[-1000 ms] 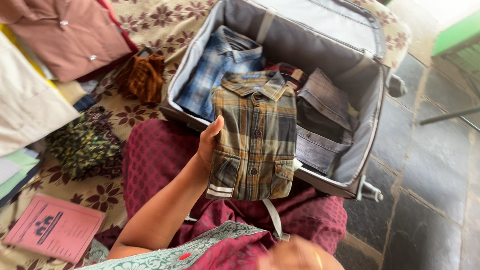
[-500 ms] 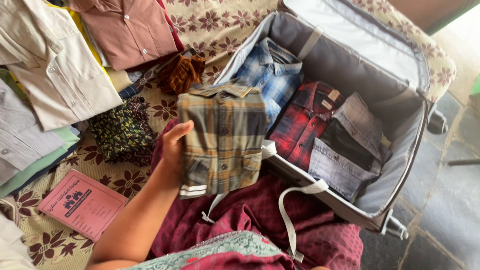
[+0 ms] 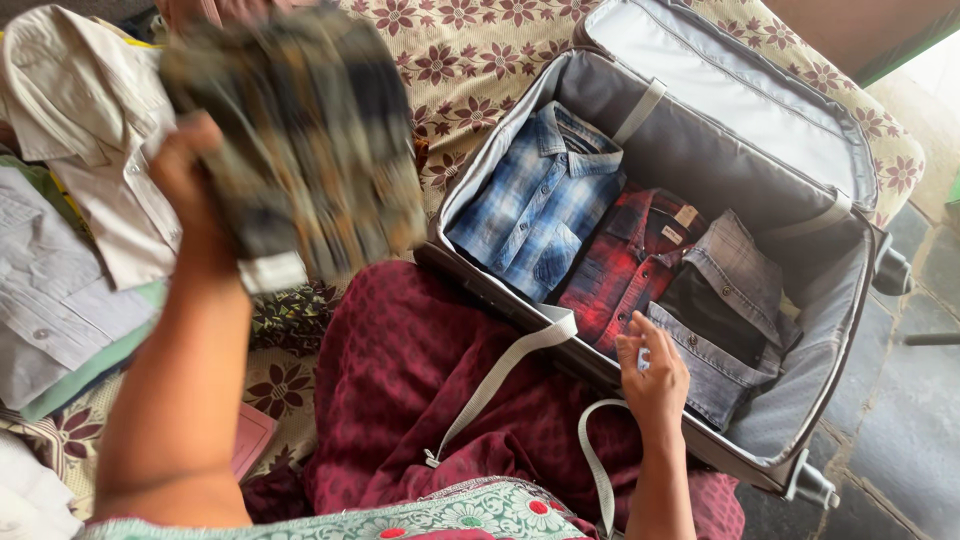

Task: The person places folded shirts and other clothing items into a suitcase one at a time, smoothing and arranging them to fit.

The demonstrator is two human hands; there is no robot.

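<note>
**Plaid shirt held left of open suitcase**

Bedspread (image 3: 470, 60): cream with maroon flowers, under everything on the bed.

Suitcase (image 3: 800, 400): grey, soft-sided, lying open, lid back. It serves as the landmark below. Two grey straps (image 3: 500, 370) hang over its near wall onto the person's maroon lap (image 3: 420, 380).

Inside the suitcase: a folded blue shirt (image 3: 535, 205) at the left end, a folded red shirt (image 3: 625, 265) just right of it, touching, and folded grey jeans (image 3: 725, 310) right of the red shirt, partly overlapping it.

Left of the suitcase: a stack of folded light shirts (image 3: 70, 220) at the frame edge, cream on top, grey and green below.

Plaid shirt (image 3: 300, 140): folded, olive and brown, blurred. It is raised in the air left of the suitcase, above the bedspread and well apart from the packed clothes.

Left hand (image 3: 195, 195): clamped on the plaid shirt's lower left edge, arm lifted.

Right hand (image 3: 655, 375): at the suitcase's near wall, over the lower edge of the jeans, fingers loosely curled. Something small and pale shows at the fingers; whether it is gripped cannot be told.
</note>
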